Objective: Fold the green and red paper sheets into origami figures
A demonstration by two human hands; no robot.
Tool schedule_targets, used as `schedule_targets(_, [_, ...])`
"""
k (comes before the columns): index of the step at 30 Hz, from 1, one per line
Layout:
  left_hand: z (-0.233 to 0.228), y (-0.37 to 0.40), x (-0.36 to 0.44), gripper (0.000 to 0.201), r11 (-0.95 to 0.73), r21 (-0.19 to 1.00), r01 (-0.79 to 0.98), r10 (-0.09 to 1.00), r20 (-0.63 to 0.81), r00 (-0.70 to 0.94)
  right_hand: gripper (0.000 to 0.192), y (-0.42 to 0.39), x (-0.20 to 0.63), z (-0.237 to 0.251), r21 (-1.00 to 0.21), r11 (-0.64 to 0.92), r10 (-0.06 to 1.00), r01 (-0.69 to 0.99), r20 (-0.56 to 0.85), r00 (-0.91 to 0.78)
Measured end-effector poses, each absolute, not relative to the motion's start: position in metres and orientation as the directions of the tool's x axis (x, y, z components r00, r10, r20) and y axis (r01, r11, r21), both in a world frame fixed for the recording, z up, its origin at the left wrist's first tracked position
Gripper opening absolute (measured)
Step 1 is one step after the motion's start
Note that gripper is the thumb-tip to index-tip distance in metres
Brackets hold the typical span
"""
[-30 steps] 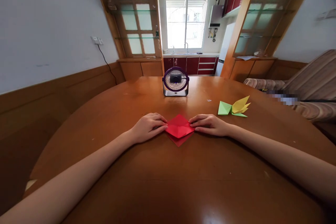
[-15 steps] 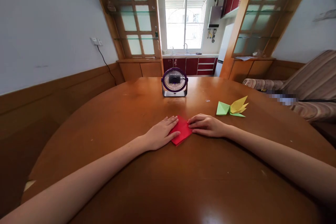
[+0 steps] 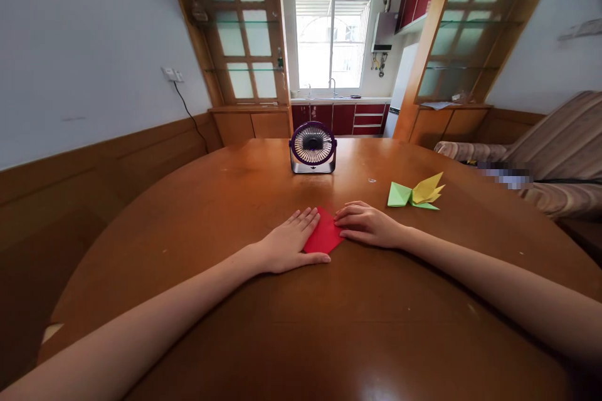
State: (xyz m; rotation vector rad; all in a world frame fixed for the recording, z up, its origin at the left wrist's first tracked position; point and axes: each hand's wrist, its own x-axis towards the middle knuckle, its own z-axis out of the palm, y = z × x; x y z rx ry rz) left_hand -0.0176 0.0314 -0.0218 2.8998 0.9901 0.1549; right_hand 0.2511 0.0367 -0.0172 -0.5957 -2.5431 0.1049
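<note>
The left hand (image 3: 290, 243) lies flat and spread on the left half of a folded red paper (image 3: 324, 235), its fingers extended toward the far side and its thumb stretched along the paper's near edge. The right hand (image 3: 365, 224) rests with loosely curled fingers, its fingertips (image 3: 339, 220) pressing the paper's right corner; neither hand grips anything, both only press down. The red paper sits flat on the round wooden worktop (image 3: 301, 326), at the middle and between the 2 hands, showing as a small pointed shape with most of its left part hidden under the left palm. Beyond the right hand, apart from it, lie 2 folded paper pieces touching each other: a green one (image 3: 400, 195) and a yellow one (image 3: 427, 188) with pointed tips. A small purple desk fan (image 3: 313, 147) stands upright at the far side of the worktop, straight beyond the red paper and well apart from it.
</note>
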Motion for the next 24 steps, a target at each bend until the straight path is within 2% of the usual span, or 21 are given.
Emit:
schedule_targets(6, [-0.016, 0.033, -0.011, 0.098, -0.75, 0.131, 0.649, 0.657, 0.03, 0.753, 0.025, 0.036, 0.251, -0.015, -0.189, 0.893, 0.447, 0.407, 0.457, -0.769])
schedule_targets(9, [-0.019, 0.04, -0.005, 0.092, -0.774, 0.134, 0.619, 0.631, 0.07, 0.773, 0.024, 0.037, 0.251, -0.015, -0.186, 0.9, 0.434, 0.394, 0.467, -0.771])
schedule_targets(15, [-0.023, 0.049, 0.002, 0.1, -0.785, 0.124, 0.607, 0.617, 0.069, 0.784, 0.018, 0.036, 0.252, -0.016, -0.175, 0.916, 0.397, 0.361, 0.531, -0.749])
schedule_targets(24, [-0.018, 0.039, 0.006, 0.105, -0.755, 0.091, 0.649, 0.655, 0.05, 0.754, 0.017, 0.031, 0.252, -0.012, -0.02, 0.959, 0.249, 0.282, 0.535, -0.807])
